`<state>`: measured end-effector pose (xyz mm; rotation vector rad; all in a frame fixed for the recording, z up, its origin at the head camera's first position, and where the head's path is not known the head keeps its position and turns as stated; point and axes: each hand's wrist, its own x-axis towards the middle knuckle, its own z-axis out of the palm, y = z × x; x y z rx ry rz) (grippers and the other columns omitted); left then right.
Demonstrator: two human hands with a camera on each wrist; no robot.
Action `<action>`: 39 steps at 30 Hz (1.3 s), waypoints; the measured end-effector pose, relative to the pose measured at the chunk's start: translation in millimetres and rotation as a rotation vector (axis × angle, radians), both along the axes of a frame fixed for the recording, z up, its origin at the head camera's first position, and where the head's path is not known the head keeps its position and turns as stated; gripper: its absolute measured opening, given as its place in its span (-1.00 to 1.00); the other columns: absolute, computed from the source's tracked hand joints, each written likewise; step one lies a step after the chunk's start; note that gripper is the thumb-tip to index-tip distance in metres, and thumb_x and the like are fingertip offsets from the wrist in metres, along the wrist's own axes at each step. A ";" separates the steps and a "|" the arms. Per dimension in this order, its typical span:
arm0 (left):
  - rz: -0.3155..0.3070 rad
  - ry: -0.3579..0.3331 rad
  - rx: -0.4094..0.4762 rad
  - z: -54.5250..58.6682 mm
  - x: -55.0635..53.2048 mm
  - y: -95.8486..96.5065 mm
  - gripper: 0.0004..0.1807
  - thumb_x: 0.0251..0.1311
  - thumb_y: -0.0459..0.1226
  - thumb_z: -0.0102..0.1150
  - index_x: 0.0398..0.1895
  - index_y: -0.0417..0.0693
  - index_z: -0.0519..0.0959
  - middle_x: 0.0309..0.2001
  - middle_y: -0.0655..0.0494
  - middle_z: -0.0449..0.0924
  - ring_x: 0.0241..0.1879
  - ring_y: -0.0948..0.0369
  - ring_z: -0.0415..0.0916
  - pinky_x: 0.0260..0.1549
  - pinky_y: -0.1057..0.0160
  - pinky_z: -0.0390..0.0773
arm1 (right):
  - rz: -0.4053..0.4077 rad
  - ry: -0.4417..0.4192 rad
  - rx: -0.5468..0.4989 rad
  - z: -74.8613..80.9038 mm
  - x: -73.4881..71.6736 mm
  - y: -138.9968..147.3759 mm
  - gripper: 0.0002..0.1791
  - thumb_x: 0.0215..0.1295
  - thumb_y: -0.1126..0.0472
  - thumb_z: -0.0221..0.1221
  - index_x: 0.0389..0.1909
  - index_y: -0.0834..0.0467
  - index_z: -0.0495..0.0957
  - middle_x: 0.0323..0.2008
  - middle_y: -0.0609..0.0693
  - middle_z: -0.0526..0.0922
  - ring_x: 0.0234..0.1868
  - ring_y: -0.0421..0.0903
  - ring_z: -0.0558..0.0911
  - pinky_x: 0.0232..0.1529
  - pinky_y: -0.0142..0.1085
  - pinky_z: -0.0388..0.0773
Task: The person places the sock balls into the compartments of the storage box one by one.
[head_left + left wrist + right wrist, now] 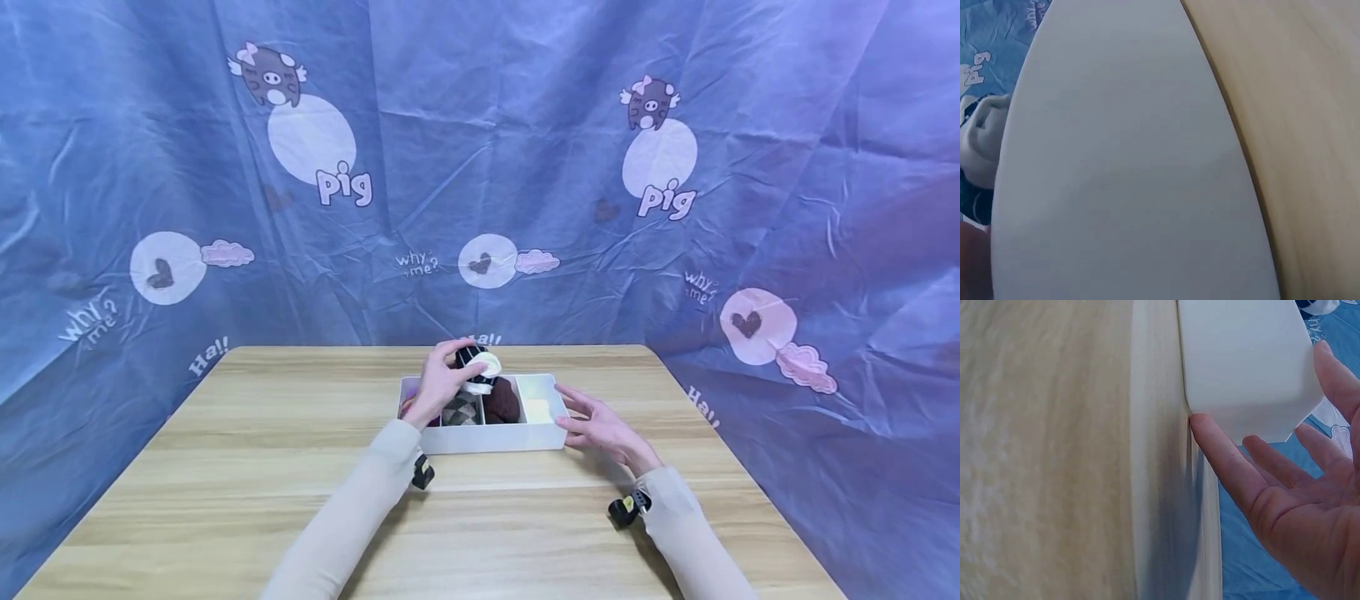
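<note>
A white divided box [495, 439] sits on the table. My left hand [442, 379] pinches a rolled sock [472, 357], dark with white stripes and a white cuff, above the box's middle compartments. In the left wrist view, that rolled sock [984, 140] shows at the left edge beside the box wall. Inside the box are a brown rolled sock [502, 402], a grey checked rolled sock [460, 410] and a purple and orange bundle [408, 407], partly hidden by my left hand. My right hand [1297, 494] touches the box's right end with spread fingertips.
The wooden table [225, 467] extends around the box, its back edge a little beyond it. A blue printed cloth [420, 150] hangs behind and at both sides. Each wrist carries a small black camera, such as the right one [622, 510].
</note>
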<state>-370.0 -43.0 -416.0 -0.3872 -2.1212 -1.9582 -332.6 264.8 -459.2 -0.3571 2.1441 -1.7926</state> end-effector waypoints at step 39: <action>-0.090 0.027 -0.359 -17.9 2.0 73.5 -0.49 0.06 0.00 0.43 0.11 0.17 0.64 0.03 0.06 0.61 0.00 0.18 0.55 -0.04 0.23 0.53 | 0.002 -0.025 -0.021 4.1 0.8 -3.3 -0.08 0.34 0.26 0.21 0.56 0.12 -0.13 0.48 0.43 -0.06 0.14 0.09 0.57 0.11 -0.08 0.59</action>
